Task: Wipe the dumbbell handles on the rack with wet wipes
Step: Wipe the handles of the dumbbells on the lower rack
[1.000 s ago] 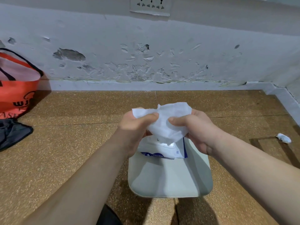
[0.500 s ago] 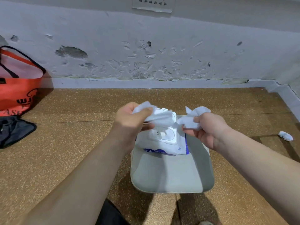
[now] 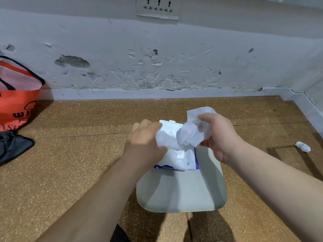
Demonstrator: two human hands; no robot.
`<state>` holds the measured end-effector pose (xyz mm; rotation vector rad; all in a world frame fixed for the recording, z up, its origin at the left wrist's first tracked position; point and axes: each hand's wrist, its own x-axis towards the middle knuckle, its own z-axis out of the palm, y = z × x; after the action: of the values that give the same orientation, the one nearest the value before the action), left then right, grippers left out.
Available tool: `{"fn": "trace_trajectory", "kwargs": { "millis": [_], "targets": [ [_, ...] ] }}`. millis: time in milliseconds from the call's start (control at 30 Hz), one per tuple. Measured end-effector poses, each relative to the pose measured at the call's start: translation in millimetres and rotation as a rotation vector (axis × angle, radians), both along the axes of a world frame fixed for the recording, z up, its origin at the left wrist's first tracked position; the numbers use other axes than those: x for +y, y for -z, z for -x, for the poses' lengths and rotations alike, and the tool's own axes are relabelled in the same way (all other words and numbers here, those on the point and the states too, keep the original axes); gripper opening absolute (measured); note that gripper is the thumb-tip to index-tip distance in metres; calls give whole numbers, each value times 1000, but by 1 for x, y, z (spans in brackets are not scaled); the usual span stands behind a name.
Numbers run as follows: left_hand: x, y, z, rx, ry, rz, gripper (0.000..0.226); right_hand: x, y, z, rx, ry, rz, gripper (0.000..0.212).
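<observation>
A white wet wipe [image 3: 190,131] is bunched between both hands above the wipes pack [image 3: 183,159]. My left hand [image 3: 146,142] grips its left end with curled fingers. My right hand [image 3: 218,133] grips the crumpled right end, and a loose corner sticks up above the thumb. The white and blue pack lies with its lid flipped up on the far end of a pale grey stool seat [image 3: 181,194]. No dumbbell or rack is in view.
Brown speckled floor runs to a flaking grey wall with a socket strip [image 3: 157,7]. An orange tote bag [image 3: 17,95] and a dark cloth [image 3: 12,145] sit at the left. A crumpled used wipe [image 3: 303,146] lies on the floor at the right.
The hands pulled the wipe out wide half a second ago; now they have come closer together and the wipe is bunched again, the right hand raised a little.
</observation>
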<state>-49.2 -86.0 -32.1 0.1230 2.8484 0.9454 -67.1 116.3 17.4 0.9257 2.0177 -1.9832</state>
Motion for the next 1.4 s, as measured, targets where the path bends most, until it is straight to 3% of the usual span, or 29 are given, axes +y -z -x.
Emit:
{"fn": "trace_trajectory", "kwargs": {
  "millis": [167, 367, 433, 533, 633, 667, 700, 767, 900, 1000, 1067, 1133, 1200, 1400],
  "targets": [
    [12, 0, -27, 230, 107, -106, 55, -14, -18, 0, 10, 40, 111, 43],
    [26, -69, -53, 29, 6, -238, 56, -10, -95, -24, 1, 32, 290, 25],
    [34, -126, -60, -92, -77, -330, 50, -1, -137, -43, 0, 38, 305, 31],
    [51, -239, -66, -374, -275, -679, 55, 15, -232, -75, 13, 18, 409, 54],
    [75, -361, -82, -691, -440, -1118, 34, 39, -349, -110, -27, 18, 464, 44],
    [84, -396, -90, -790, -472, -1209, 36, 45, -379, -121, -13, 2, 458, 42],
    [91, -428, -100, -869, -478, -1267, 52, 48, -410, -133, 3, -12, 417, 40],
    [112, -504, -125, -957, -477, -1281, 69, 61, -483, -164, 13, -44, 372, 29],
    [137, -617, -177, -923, -181, -1144, 51, 78, -599, -238, 40, -22, 316, 13],
    [155, -678, -221, -898, 60, -1002, 27, 94, -647, -313, 47, 91, 198, 28],
    [171, -715, -264, -884, 190, -918, 25, 102, -674, -376, 44, 265, 143, 36],
    [191, -731, -302, -811, 261, -828, 24, 114, -685, -431, 52, 449, 57, 25],
    [214, -742, -341, -790, 362, -782, 23, 126, -692, -484, 74, 569, 1, 30],
    [294, -760, -535, -1154, 777, -704, 37, 155, -710, -696, 231, 967, 44, 32]
  ]
}}
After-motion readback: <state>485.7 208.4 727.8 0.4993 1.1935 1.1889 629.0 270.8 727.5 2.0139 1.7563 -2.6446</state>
